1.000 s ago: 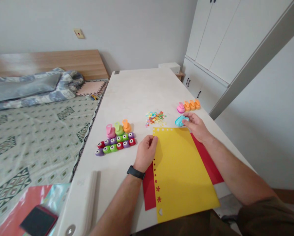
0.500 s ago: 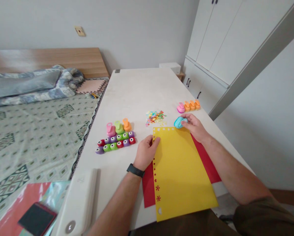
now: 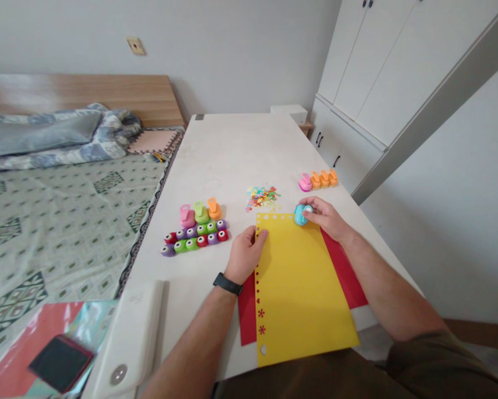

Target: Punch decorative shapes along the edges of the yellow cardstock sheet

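**Yellow card sheet (image 3: 299,293) lying over red sheet (image 3: 344,266) on white table (image 3: 228,149), both hands working there.**
Left hand (image 3: 244,255) resting at the sheet's left edge, fingers curled, grip unclear; right hand (image 3: 326,217) holding teal craft punch (image 3: 301,214) at the sheet's 12 o'clock edge; paper confetti (image 3: 261,198) lying just beyond; craft punch rows (image 3: 194,235) sitting at 10 o'clock.

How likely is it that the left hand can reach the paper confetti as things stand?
Probably yes. The left hand rests on the edge of the yellow sheet, and the paper confetti lies just ahead, with nothing standing between. It would have to leave the sheet, though.
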A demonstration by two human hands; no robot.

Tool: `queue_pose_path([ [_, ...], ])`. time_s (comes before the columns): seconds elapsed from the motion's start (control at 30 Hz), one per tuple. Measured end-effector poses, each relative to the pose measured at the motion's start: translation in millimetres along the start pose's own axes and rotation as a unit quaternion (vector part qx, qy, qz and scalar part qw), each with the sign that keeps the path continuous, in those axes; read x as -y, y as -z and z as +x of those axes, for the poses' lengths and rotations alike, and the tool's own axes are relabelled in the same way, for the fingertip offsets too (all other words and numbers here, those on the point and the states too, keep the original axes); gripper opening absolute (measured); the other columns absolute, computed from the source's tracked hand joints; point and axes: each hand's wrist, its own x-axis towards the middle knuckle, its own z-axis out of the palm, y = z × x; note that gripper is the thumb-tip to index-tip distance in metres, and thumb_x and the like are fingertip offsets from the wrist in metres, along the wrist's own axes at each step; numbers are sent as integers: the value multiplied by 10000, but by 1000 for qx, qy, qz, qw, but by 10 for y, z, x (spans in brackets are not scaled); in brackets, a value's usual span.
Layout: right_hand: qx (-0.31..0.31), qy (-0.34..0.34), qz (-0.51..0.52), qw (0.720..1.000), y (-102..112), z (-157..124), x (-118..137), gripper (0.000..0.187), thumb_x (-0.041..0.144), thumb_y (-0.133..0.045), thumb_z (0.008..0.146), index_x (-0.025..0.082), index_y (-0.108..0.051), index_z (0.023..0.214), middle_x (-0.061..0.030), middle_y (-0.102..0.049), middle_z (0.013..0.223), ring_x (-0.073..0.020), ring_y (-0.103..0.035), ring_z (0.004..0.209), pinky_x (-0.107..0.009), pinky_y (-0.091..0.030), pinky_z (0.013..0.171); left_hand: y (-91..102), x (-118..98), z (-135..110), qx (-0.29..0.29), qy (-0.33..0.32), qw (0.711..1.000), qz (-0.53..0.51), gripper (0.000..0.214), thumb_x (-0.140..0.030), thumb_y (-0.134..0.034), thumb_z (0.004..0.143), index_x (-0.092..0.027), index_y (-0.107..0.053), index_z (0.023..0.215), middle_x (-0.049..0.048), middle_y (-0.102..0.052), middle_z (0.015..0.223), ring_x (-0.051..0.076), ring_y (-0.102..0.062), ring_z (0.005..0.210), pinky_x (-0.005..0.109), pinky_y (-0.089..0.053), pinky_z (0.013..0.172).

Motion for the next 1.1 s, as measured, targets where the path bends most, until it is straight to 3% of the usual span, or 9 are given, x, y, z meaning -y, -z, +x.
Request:
queue_pose_path([
  [1.1, 6, -15, 9, 1000, -25, 33, -1, 412, 411, -809, 832, 219, -671, 1169, -50, -684, 1092, -206, -626, 952, -344, -497, 867, 5, 11, 3, 12, 4, 1000, 5, 331, -492, -620, 884, -202, -582, 728, -26, -539, 597, 157, -526, 631, 249, -392, 572],
])
